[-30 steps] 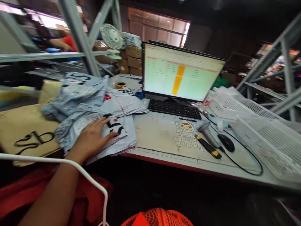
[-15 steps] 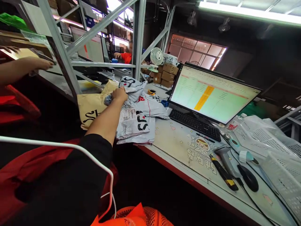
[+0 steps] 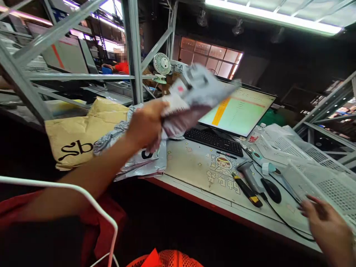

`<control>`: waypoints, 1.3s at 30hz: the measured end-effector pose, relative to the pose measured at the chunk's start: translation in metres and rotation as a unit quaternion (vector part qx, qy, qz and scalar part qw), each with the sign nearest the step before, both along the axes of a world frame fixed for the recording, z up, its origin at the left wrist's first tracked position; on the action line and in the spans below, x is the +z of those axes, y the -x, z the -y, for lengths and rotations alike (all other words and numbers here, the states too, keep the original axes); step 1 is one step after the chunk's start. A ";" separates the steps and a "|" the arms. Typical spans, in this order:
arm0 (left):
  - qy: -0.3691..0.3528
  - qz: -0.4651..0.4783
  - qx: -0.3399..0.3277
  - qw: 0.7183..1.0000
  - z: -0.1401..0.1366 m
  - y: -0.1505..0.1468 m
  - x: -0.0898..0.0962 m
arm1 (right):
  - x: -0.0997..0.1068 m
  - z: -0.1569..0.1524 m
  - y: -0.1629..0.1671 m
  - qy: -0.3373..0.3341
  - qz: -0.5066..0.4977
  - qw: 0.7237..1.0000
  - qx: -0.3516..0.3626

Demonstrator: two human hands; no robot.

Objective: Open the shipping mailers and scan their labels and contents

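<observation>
My left hand (image 3: 146, 122) is closed on one end of a grey plastic mailing bag (image 3: 204, 91), held up tilted and blurred in front of the monitor (image 3: 247, 111). A white label and dark print show on it. Beneath that arm lies a pile of grey mailing bags (image 3: 155, 165), partly covered by the forearm. Beside them is a tan mailing bag (image 3: 72, 137) with black lettering. At the lower right my right hand (image 3: 328, 226) holds nothing, its fingers loosely bent and apart, close to a white perforated basket (image 3: 333, 185).
A keyboard (image 3: 214, 141) sits below the monitor. A box cutter (image 3: 247, 191), a barcode scanner (image 3: 250, 178) and a black mouse (image 3: 271, 190) lie on the desk. A metal rack post (image 3: 133, 52) rises behind the bags. An orange basket (image 3: 178, 257) is below.
My left hand has lifted a grey mailing bag off the pile and swung it right, towards the monitor. My right hand has come into view. The head view has turned right.
</observation>
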State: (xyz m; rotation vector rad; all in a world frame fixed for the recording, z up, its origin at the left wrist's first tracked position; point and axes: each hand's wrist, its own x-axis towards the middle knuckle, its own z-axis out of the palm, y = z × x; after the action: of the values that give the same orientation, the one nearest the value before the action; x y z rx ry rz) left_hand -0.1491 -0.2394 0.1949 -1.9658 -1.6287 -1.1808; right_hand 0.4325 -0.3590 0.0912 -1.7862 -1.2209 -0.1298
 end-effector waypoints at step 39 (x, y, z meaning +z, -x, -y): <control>0.274 -0.194 -0.285 0.898 0.071 -0.266 -0.215 | -0.027 -0.158 0.079 0.400 0.174 0.900 -0.009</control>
State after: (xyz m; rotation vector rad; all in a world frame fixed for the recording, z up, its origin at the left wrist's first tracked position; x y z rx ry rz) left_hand 0.1171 -0.3099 -0.0205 -2.9419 -1.2928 -0.4146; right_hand 0.3538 -0.2009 0.0640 -2.5627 -1.6644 0.0618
